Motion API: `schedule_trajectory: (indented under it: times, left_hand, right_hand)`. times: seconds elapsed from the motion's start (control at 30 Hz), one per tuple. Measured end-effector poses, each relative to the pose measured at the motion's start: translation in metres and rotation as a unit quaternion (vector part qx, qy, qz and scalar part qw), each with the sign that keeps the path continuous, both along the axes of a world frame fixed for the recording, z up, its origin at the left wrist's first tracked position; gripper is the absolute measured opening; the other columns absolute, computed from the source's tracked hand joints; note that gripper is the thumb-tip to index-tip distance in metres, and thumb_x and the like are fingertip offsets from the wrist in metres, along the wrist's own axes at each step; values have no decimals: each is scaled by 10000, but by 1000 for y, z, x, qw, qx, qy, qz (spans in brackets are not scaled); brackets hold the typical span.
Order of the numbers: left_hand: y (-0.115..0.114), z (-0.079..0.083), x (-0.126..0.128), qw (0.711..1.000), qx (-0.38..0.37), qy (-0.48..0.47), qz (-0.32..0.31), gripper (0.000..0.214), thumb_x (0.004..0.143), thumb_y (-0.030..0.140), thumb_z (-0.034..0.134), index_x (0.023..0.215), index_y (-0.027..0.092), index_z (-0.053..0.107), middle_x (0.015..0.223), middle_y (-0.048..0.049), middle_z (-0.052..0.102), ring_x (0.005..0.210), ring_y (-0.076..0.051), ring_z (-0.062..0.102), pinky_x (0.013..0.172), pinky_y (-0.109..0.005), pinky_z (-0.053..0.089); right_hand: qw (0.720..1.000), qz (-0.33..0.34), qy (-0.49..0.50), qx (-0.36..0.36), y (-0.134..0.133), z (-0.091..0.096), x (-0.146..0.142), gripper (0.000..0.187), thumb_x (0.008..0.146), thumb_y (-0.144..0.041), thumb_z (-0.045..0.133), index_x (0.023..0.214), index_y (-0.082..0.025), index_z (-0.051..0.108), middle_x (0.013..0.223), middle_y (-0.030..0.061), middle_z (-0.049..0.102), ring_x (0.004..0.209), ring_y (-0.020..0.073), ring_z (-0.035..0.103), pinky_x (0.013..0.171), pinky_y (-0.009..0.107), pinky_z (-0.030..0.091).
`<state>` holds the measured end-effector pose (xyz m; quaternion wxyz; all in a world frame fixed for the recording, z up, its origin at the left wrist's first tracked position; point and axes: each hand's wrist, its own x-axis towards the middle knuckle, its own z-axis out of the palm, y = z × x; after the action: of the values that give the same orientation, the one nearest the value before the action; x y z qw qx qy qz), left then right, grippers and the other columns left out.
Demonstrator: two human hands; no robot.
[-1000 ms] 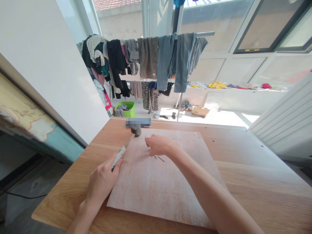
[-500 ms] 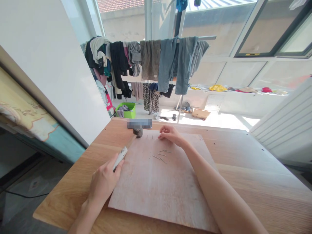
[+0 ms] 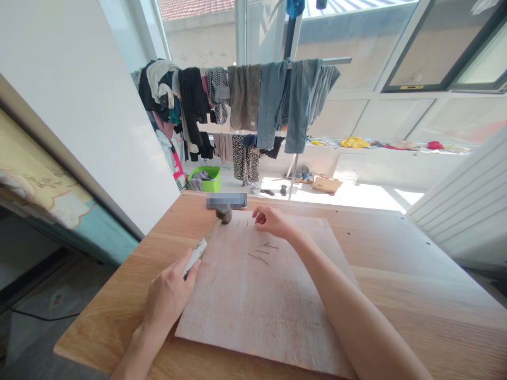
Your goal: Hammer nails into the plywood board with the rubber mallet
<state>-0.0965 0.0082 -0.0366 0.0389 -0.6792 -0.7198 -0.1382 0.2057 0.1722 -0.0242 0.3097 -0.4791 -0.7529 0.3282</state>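
My left hand point(image 3: 170, 287) is closed around the pale, worn grip of a hammer point(image 3: 196, 257), which lies slanting across the left edge of a thin wooden board point(image 3: 253, 306). Its dark head point(image 3: 224, 214) rests at the board's far left corner. Two nails point(image 3: 243, 222) stand upright near the far edge. In line with them, my right hand point(image 3: 271, 221) pinches what looks like a nail against the board, mostly hidden by the fingertips. Several loose nails point(image 3: 259, 252) lie on the board, nearer to me than the right hand.
The board lies on a wooden table point(image 3: 396, 295). Behind the hammer head sits a small blurred box point(image 3: 233, 200). Beyond the table are a rack of hanging clothes point(image 3: 245, 97) and a green basket point(image 3: 209, 182). A white panel point(image 3: 99, 105) rises at the left.
My right hand has shifted slightly left, and its fingers have curled and turned a little at the board. My left hand and the hammer have stayed put.
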Motion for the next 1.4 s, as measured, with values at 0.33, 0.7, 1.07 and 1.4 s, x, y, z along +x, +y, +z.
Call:
schedule_trajectory:
  times: [0.33,0.7,1.07,1.4]
  left_hand:
    - [0,4,2,1000,-10,-9,7,390,1054,404,520,1376,284,704,1063,-100,848,906,-290,816,639,-288,518]
    - [-3,2,-3,986,85,-135,-49,479,1009,535,517,1280,236,776,1244,-97,806,1065,-296,803,807,-309,620]
    - [-1,18,37,988,19,-91,-120,382,1021,408,542,1322,299,750,1240,-35,814,1029,-290,811,776,-329,623]
    - [1,17,40,988,31,-99,-117,396,1030,435,526,1335,299,738,1247,-19,812,1036,-271,810,794,-312,609]
  right_hand:
    - [1000,-9,21,20,-3,-11,-2,358,739,-64,690,1053,-229,645,815,-9,773,770,176,731,783,314,563]
    - [995,-18,87,35,-9,-28,0,428,781,-181,667,1203,-207,598,869,1,747,730,153,661,747,309,546]
    - [995,-35,73,60,-10,-24,0,537,717,-143,718,1239,-213,616,862,-4,707,761,192,637,718,308,506]
    - [998,-26,46,42,-13,-19,-2,472,752,-123,694,1204,-211,592,817,-17,675,749,188,641,720,309,510]
